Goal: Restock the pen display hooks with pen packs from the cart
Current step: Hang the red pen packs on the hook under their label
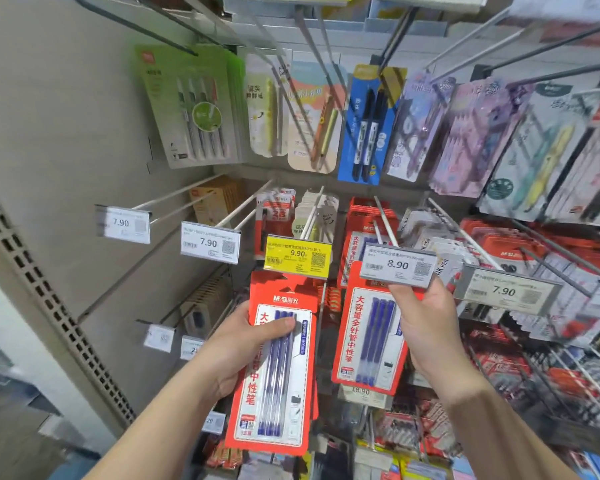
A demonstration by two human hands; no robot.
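Red card-backed packs of blue pens (274, 372) sit stacked in my left hand (236, 344), thumb clamped across the front. My right hand (426, 327) holds one more red pack (368, 337) up under the grey 8.90 price tag (397, 266), near that white hook (383, 220). Not hung yet, I judge; the stack remains, and far-left hooks look bare.

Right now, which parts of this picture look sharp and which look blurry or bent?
Head view: the red pen pack in the left hand and the 8.90 price tag above the right hand read sharply; the packs at the far right edge smear with blur; the wide lens fans the hooks outward.
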